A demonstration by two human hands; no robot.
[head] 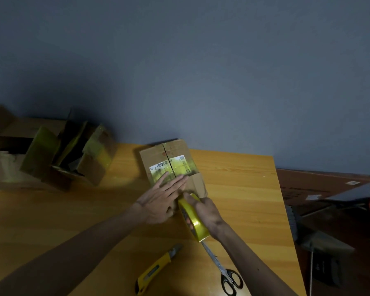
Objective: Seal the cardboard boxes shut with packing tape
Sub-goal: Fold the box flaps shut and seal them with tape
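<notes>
Cardboard box (169, 161) sits on the counter (244, 189) toward its far edge, flaps down, with 1 centre seam running away from the camera. Glossy yellowish tape already covers the label area across the seam.

Left hand (158, 199): flat, fingers straight, pressing on the near part of the box top.

Right hand (205, 210): curled round the roll of packing tape (193, 223), which is held on edge at the box's near side. Cannot tell whether the free end is stuck down.

Judgement: strip-laying step on this box. The next move calls for drawing the roll along the seam under tension, with the left hand smoothing behind, then a cut.

Scissors (224, 272) and utility knife (156, 272) lie close by on the counter. Open boxes (77, 159) at far left look unsealed.
</notes>
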